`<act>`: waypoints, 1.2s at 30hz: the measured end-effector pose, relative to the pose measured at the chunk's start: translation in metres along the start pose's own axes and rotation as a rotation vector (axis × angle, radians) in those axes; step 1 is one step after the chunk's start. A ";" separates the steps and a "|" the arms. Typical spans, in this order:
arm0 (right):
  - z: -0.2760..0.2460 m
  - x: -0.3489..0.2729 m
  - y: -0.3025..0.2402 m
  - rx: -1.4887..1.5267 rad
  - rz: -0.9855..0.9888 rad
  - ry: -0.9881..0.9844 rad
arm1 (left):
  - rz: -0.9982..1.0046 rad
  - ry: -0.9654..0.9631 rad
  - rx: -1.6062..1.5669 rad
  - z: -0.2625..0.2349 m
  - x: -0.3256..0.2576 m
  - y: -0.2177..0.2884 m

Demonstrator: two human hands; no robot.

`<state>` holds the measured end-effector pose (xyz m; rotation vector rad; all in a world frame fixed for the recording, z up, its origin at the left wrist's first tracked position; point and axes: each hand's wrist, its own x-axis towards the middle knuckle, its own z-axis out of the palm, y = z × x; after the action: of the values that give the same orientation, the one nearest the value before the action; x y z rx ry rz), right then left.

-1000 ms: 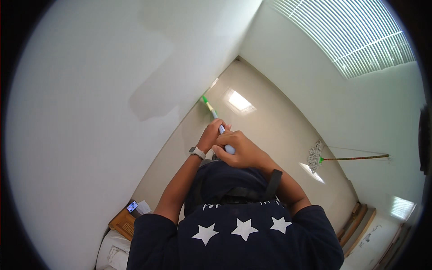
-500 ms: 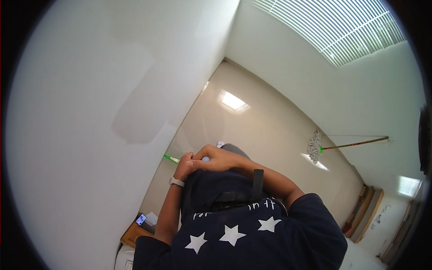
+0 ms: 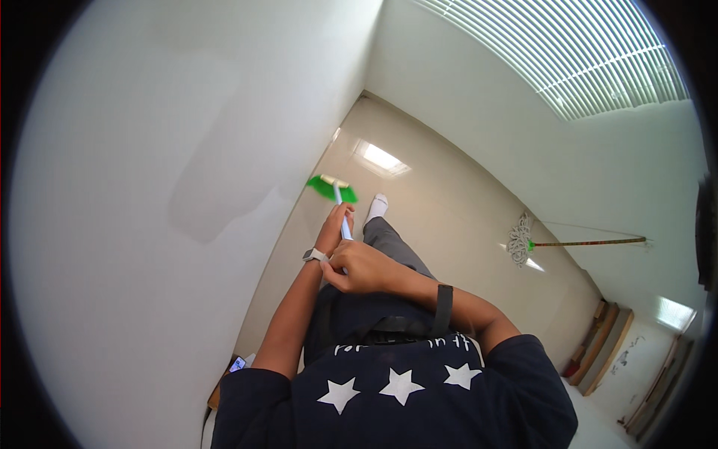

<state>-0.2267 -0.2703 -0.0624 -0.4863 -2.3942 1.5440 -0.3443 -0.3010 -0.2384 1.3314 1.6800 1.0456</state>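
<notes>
Both of my hands are wrapped round the pale handle of a broom (image 3: pixel 345 229). Farther along the handle is my left hand (image 3: pixel 338 218), with a light watch (image 3: pixel 315 255) on its wrist. My right hand (image 3: pixel 364 267) grips nearer to my body, close to the left wrist, and hides that end of the handle. Out ahead, by the foot of the left wall, the broom head (image 3: pixel 333 188) has green bristles and a cream top; it is slightly blurred. My foot in a white sock (image 3: pixel 379 203) stands just right of it.
A white wall (image 3: pixel 149 187) rises close on my left. Along the right wall leans a string mop (image 3: pixel 519 241) on the glossy beige floor (image 3: pixel 449 224). Wooden boards (image 3: pixel 602 348) stand at the lower right. A phone (image 3: pixel 238 364) lies at the lower left.
The broom head has swung forward from beside my left hand to ahead of it. My left hand has reached forward, apart from the right. My socked foot now shows more fully.
</notes>
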 end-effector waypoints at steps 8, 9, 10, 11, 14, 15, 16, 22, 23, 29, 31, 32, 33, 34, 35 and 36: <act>-0.101 0.035 0.039 -0.178 -0.150 0.049 | 0.144 0.038 0.033 0.033 0.159 0.048; -0.119 0.036 0.036 -0.130 -0.151 0.081 | 0.183 0.068 0.030 0.036 0.172 0.065; -0.138 0.036 0.029 -0.127 -0.143 0.086 | 0.180 0.058 0.028 0.040 0.183 0.082; -0.161 0.036 0.016 -0.041 -0.104 0.146 | 0.165 0.031 -0.040 0.040 0.192 0.104; -0.215 0.024 -0.012 0.147 -0.060 0.208 | 0.162 0.007 -0.120 0.051 0.205 0.148; -0.231 0.016 -0.015 0.248 -0.055 0.205 | 0.140 -0.139 -0.088 0.052 0.206 0.165; -0.247 0.008 -0.017 0.252 -0.052 0.215 | 0.117 -0.285 -0.055 0.057 0.206 0.176; -0.305 -0.025 -0.004 0.420 -0.055 -0.164 | 0.249 -0.941 -0.138 0.123 0.205 0.175; -0.309 -0.029 0.002 0.381 0.038 -0.225 | 0.248 -0.944 -0.139 0.139 0.201 0.166; -0.261 -0.052 0.018 0.083 0.476 0.168 | -0.580 -0.461 -1.511 0.157 0.114 0.196; -0.237 -0.058 0.028 0.021 0.611 0.276 | -0.430 -0.526 -1.350 0.168 0.109 0.171; -0.224 -0.061 0.036 -0.029 0.594 0.344 | -0.277 -0.585 -1.189 0.177 0.107 0.150; -0.215 -0.062 0.041 -0.078 0.576 0.412 | -0.125 -0.637 -1.024 0.185 0.105 0.129; -0.209 -0.062 0.042 -0.074 0.582 0.416 | -0.131 -0.643 -1.023 0.191 0.108 0.106; -0.203 -0.061 0.041 -0.013 0.574 0.405 | -0.022 -0.791 -0.734 0.192 0.118 0.081; -0.197 -0.061 0.040 0.048 0.570 0.400 | 0.087 -0.930 -0.437 0.185 0.129 0.077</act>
<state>-0.0901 -0.1168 -0.0203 -1.4114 -1.9964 1.5056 -0.1722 -0.1364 -0.2492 1.2959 0.6639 0.6143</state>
